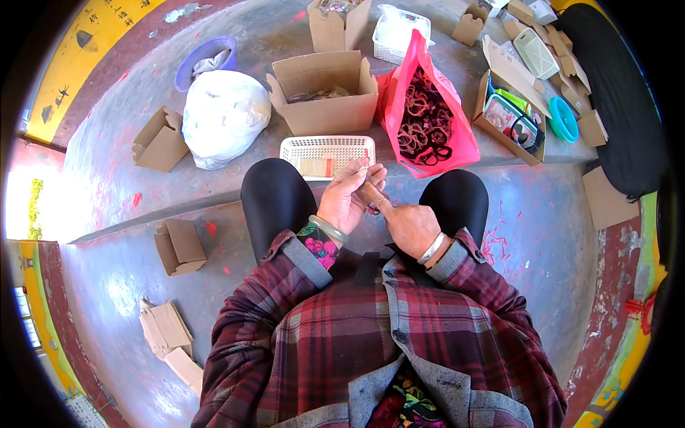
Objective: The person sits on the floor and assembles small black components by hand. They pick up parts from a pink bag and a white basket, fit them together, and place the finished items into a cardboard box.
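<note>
Fingers of the left hand (344,200) look pinched around a small dark item (372,209), mostly hidden, between both hands. Whether the right hand (414,227), index finger extended, grips it I cannot tell. White basket (342,147) sits just beyond, left of the pink bag (464,139).

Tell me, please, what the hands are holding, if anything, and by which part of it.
Something small and dark shows between the left hand and right hand; its kind and gripped part cannot be told.

Grey floor (107,285), yellow-and-maroon wall (75,78), bright daylight (21,196) at left
</note>
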Demonstrator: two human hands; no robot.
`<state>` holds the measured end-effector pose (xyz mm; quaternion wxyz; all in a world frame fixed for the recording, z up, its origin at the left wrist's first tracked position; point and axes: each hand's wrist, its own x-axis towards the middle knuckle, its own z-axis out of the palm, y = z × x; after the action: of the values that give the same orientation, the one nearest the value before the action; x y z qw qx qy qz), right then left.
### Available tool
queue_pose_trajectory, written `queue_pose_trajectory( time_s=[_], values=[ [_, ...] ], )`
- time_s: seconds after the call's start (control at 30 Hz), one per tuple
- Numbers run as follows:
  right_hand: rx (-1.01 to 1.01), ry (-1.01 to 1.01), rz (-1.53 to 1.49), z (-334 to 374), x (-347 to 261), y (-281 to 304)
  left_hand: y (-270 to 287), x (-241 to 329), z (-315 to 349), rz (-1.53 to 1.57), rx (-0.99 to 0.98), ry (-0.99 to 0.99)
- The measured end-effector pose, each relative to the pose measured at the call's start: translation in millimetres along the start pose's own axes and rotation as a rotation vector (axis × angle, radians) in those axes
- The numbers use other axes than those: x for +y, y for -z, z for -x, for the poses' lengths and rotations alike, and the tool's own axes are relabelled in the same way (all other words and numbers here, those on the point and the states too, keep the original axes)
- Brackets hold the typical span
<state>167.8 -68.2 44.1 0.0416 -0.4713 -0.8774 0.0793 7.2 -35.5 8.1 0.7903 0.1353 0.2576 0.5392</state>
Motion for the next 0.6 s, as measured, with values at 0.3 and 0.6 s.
queue_pose_trajectory(
  time_s=[0.3,0.6],
  values=[
    [0.008,-0.040,0.027,-0.4,0.4,-4.8,-1.8,-1.3,1.0,0.044,0.005,0.087],
    [-0.035,-0.061,-0.003,-2.8,0.2,-1.5,-2.3,-5.7,1.7,0.021,-0.021,0.140]
  ],
)
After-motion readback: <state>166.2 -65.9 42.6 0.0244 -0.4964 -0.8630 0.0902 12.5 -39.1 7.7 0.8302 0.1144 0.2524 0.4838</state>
